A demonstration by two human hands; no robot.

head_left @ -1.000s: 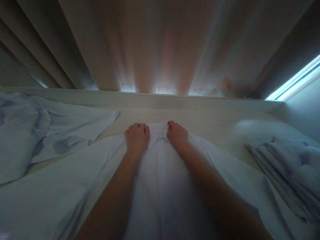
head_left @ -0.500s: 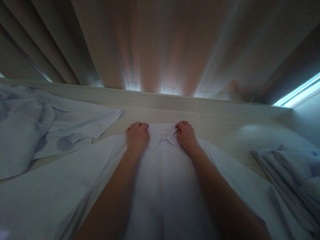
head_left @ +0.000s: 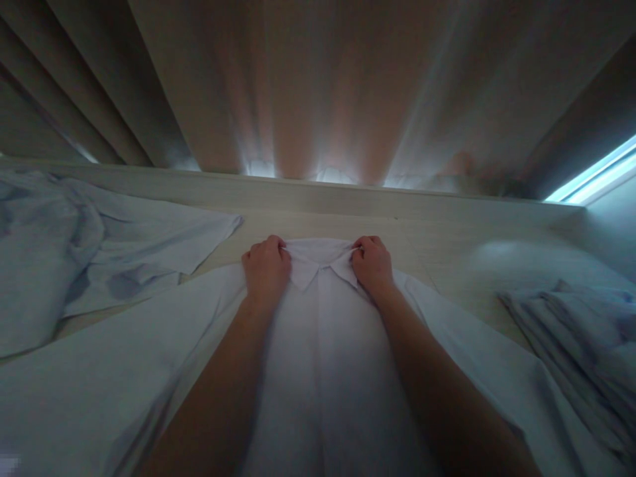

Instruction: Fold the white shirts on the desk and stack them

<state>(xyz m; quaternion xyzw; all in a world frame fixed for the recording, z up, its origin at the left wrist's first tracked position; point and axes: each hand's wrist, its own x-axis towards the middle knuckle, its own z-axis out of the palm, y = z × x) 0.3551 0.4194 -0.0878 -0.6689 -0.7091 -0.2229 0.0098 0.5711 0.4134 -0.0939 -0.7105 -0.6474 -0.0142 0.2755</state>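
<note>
A white collared shirt (head_left: 318,358) lies spread face up below me, with its collar at the far end and a sleeve reaching out to each side. My left hand (head_left: 268,266) is closed on the left side of the collar, the edge pinched between thumb and fingers. On the other side, my right hand (head_left: 372,264) pinches the collar's right edge. The collar (head_left: 320,250) stretches between the two hands, its points folded down over the front placket. My forearms cover parts of the shirt's body.
To the left lies another white garment (head_left: 144,232), loosely crumpled. A stack of folded pale garments (head_left: 571,331) sits at the right. Beyond the pale floor (head_left: 447,245) a low ledge (head_left: 308,195) runs under long brown curtains (head_left: 308,93), with light showing beneath them.
Both hands keep their hold on the collar. They have spread slightly apart, the left one shifting left, and the collar now looks wider and more open at its back edge.
</note>
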